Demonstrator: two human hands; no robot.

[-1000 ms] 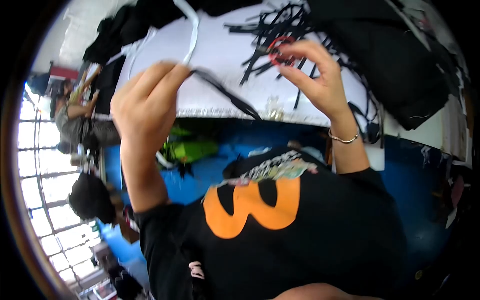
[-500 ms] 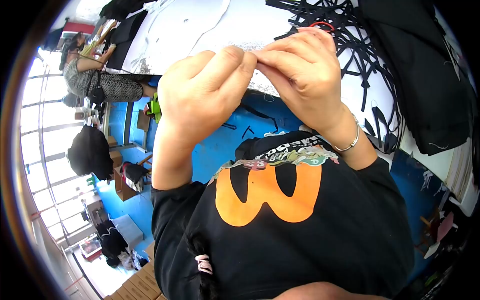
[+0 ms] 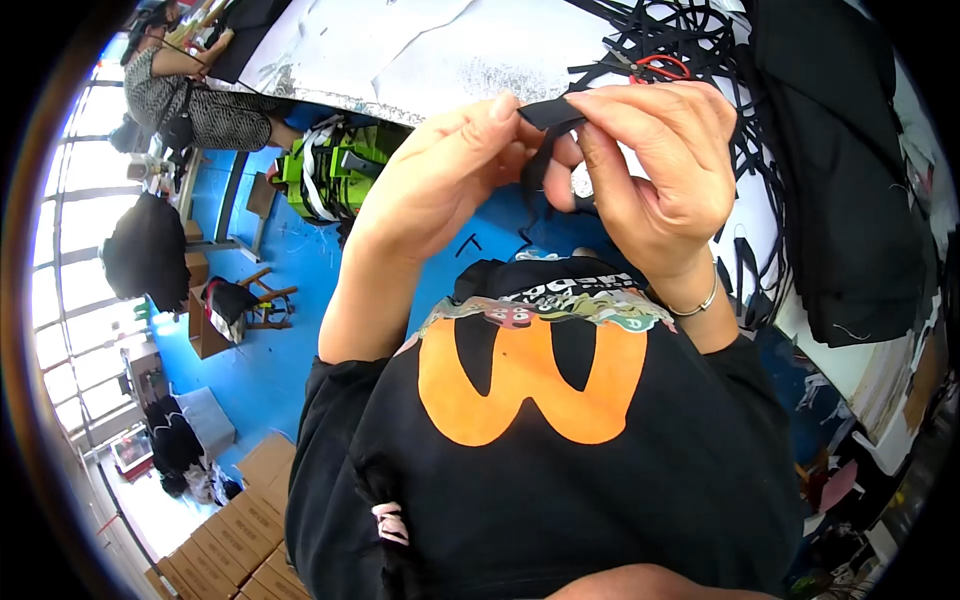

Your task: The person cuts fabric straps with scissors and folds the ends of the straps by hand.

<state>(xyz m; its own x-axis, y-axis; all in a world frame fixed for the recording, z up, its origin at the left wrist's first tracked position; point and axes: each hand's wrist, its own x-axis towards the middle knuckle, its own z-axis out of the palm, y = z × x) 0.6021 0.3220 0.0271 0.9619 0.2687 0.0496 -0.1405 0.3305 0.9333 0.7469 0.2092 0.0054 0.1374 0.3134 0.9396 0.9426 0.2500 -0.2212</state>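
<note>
Grip of the left hand (image 3: pixel 445 170) is narrow, thumb and fingers pinching a black strip (image 3: pixel 550 114); the right hand (image 3: pixel 660 165), also closed to a pinch, holds the same strip just beside. A short flat stretch spans the gap between the two grips, and more of it hangs down below them. Just beyond the right grip, scissors (image 3: pixel 641 70) with red handles lie at the edge of a tangle of black strips (image 3: pixel 690 35) on the white desk (image 3: pixel 520 45). Black fabric (image 3: pixel 830 190) lies to the right of that grip. Well left of the left grip is another person (image 3: pixel 190 110).
</note>
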